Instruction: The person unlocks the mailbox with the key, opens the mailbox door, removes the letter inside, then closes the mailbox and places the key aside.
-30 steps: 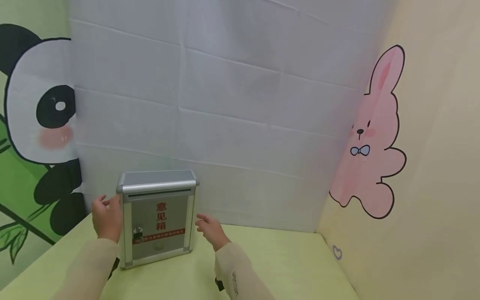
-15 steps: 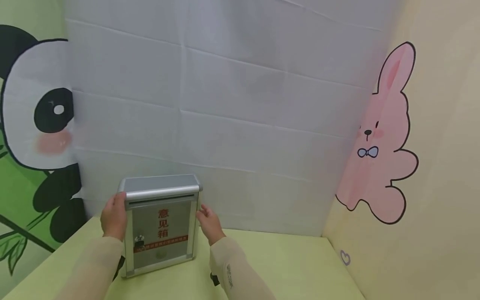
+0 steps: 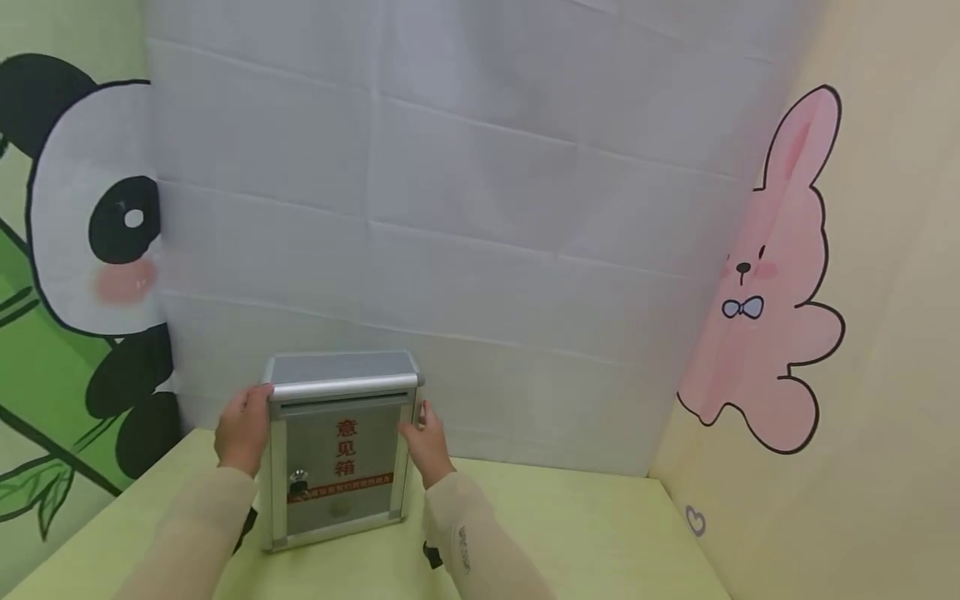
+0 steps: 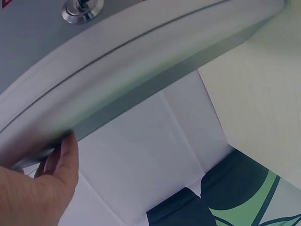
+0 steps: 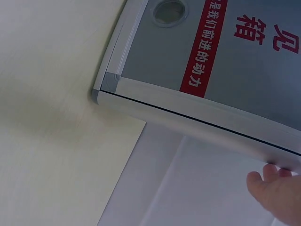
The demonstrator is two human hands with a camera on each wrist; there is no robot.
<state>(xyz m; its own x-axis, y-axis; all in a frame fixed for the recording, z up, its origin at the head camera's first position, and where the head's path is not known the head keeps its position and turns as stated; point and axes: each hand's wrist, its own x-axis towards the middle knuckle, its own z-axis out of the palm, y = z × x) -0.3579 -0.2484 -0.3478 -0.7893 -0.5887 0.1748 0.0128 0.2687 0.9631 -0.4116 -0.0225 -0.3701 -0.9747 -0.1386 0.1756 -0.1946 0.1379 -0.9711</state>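
Observation:
A grey metal suggestion box [image 3: 345, 458] with red Chinese characters stands upright on the pale yellow table, turned slightly. At its left side, high up under the lid, my left hand [image 3: 243, 429] grips the edge. My right hand [image 3: 427, 446] holds the opposite side, its thumb by the front frame and fingers along the side wall. The left wrist view shows my left fingers [image 4: 68, 155] bent against the box's side. In the right wrist view, my right fingertips [image 5: 272, 170] meet the frame's edge. A round lock [image 3: 298, 479] with a dark key sits at the door's left.
A white creased sheet [image 3: 480, 208] hangs behind the table [image 3: 555, 533]. On the left wall is a panda drawing [image 3: 82, 283], and a pink rabbit [image 3: 780, 350] decorates the right wall.
Both hands have closed in from beside the box and taken hold of its two sides. The box now appears slightly further right in the head view, which has itself shifted a little.

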